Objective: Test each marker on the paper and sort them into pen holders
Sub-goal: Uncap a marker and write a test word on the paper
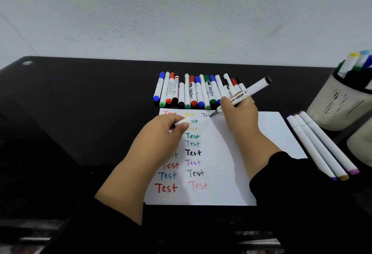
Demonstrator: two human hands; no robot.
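We count three long markers (320, 145) lying just right of the paper (221, 163), one marker (244, 94) in hand above it, and two pen holders (340, 100) beyond those three.

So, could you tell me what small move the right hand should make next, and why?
Probably finish the word: the right hand holds the white black-tipped marker with its nib on the white paper sheet, where only "Tes" shows. The left hand holds its white cap.
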